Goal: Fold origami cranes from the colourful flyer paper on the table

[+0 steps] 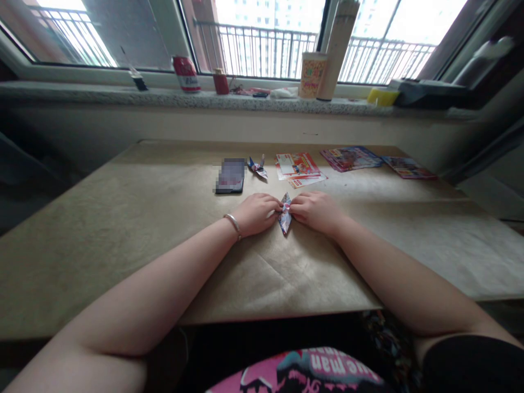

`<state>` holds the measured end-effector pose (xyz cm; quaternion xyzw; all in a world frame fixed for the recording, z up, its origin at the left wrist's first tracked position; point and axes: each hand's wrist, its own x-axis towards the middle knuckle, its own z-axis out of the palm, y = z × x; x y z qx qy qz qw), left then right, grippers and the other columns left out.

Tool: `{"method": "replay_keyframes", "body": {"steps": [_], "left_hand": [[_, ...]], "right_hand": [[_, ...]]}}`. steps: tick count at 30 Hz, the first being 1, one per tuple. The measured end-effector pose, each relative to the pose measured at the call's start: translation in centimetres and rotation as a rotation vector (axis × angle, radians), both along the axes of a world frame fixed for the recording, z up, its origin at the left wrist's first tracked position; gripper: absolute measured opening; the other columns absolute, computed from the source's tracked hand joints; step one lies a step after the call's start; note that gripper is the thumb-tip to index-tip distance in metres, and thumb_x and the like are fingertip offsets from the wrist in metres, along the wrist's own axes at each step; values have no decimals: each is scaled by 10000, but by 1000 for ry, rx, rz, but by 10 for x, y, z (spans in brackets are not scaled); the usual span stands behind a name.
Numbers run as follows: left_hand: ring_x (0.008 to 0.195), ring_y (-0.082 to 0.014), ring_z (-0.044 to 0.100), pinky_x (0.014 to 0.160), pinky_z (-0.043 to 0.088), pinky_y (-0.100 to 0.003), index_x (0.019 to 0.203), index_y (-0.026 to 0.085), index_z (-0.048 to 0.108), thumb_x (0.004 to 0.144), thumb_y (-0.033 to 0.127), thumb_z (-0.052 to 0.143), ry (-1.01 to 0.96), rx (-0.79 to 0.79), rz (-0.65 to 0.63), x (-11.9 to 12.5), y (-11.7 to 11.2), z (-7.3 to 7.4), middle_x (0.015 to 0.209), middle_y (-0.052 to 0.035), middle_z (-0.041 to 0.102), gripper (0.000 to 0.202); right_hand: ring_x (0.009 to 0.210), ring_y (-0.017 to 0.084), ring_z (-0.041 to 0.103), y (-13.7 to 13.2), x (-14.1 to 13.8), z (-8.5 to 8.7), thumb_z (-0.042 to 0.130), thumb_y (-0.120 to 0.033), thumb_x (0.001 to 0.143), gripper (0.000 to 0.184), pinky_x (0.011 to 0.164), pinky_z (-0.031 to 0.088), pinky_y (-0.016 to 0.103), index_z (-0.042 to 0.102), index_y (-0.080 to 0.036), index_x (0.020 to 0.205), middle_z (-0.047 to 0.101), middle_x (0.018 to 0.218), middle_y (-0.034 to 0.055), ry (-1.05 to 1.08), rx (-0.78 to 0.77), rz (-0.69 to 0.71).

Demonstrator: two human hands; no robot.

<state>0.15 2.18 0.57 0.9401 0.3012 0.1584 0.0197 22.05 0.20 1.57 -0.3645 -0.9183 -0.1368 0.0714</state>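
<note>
A small folded piece of printed paper (pixel 285 220), pointed at both ends and shaped like a narrow diamond, lies on the table between my hands. My left hand (pixel 258 212), with a silver bangle (pixel 233 225) at the wrist, pinches its left side. From the other side, the fingers of my right hand (pixel 316 212) close on its right edge. Fingertips hide part of the paper's middle. Beyond my left hand rests a folded paper crane (pixel 257 168), beside a dark phone (pixel 231 176) whose screen is blurred.
Red and white printed sheets (pixel 298 166) lie behind my right hand. Farther right are a stack of colourful leaflets (pixel 351 158) and another pile (pixel 409 167). On the windowsill (pixel 155 98) stand a red can (pixel 186 74), a paper cup (pixel 311 75) and a tall tube (pixel 336 52).
</note>
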Motion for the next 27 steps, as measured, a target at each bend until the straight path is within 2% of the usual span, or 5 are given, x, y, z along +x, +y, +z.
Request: {"method": "replay_keyframes", "body": {"steps": [5, 9, 19, 27], "left_hand": [[1017, -230, 652, 949, 501, -394, 958, 170, 715, 888, 232, 529, 30, 54, 17, 3, -3, 2, 1056, -71, 724, 208], [1025, -242, 647, 953, 497, -405, 954, 166, 710, 880, 261, 541, 34, 87, 23, 4, -5, 1, 1048, -80, 718, 208], [990, -237, 634, 901, 493, -383, 962, 157, 686, 909, 330, 518, 69, 161, -22, 3, -5, -1, 1004, -98, 700, 246], [971, -214, 611, 840, 480, -338, 909, 173, 654, 963, 369, 483, 171, 293, -105, 5, 2, -1, 948, -82, 694, 266]], "right_hand": [[877, 177, 646, 4, 1, -8, 545, -275, 891, 192, 678, 388, 275, 731, -253, 934, 730, 990, 18, 195, -96, -100], [865, 176, 648, 6, 0, -13, 577, -256, 844, 162, 678, 407, 261, 737, -245, 866, 729, 965, 21, 354, -136, -149], [813, 165, 617, 18, 6, -26, 633, -208, 776, 97, 766, 457, 268, 728, -202, 794, 696, 862, 44, 557, -275, -62], [868, 182, 631, 19, 10, -27, 634, -193, 786, 102, 812, 464, 297, 732, -208, 809, 731, 888, 43, 563, -262, 19]]}}
